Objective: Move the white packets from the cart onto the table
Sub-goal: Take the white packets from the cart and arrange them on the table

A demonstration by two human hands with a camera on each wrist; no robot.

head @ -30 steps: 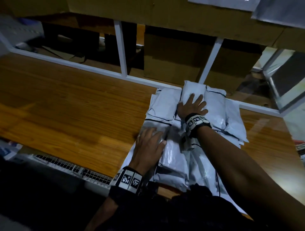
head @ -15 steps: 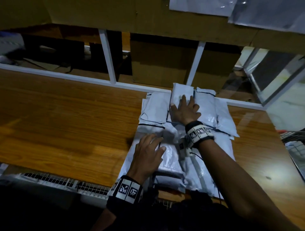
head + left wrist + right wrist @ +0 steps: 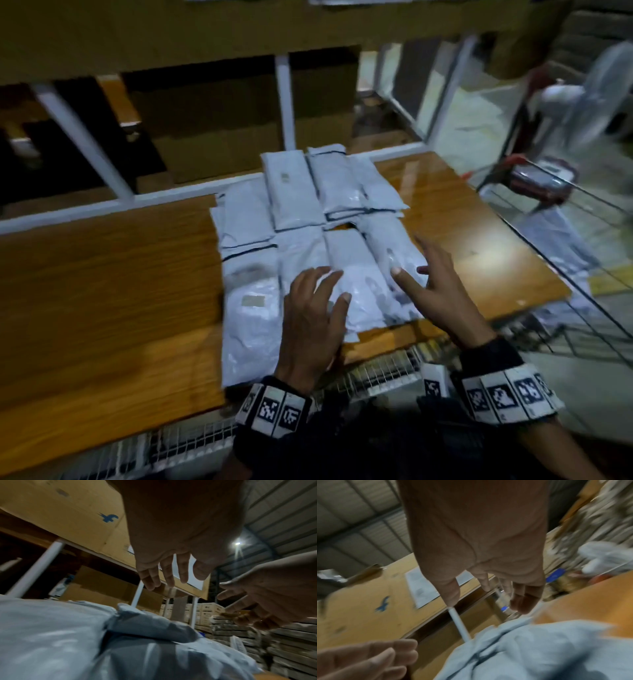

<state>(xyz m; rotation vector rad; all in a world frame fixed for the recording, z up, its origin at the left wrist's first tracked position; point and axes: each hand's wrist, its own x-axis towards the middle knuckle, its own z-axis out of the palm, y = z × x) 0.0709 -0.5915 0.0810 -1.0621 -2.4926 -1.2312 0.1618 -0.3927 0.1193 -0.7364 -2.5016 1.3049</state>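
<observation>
Several white packets [image 3: 301, 219] lie side by side and overlapping on the wooden table [image 3: 102, 291], reaching from its near edge to the white rail at the back. My left hand [image 3: 315, 301] hovers just above the near packets [image 3: 51, 635] with its fingers spread and straight, holding nothing. My right hand [image 3: 428, 274] is lifted over the right side of the pile [image 3: 530, 649], fingers spread, also holding nothing. At the right stands the wire cart [image 3: 565, 222] with more white packets [image 3: 561, 240] inside it.
Cardboard boxes [image 3: 219, 120] fill the rack behind the table, behind white posts [image 3: 284, 102]. A white wire grid [image 3: 376, 373] runs under the table's near edge. A fan [image 3: 599, 92] stands at the far right. Stacked sacks [image 3: 274, 635] lie beyond the table.
My right hand has left the far packets and drawn back toward me and to the right. My left hand has lifted off the near packets. The view has swung right, and the cart shows.
</observation>
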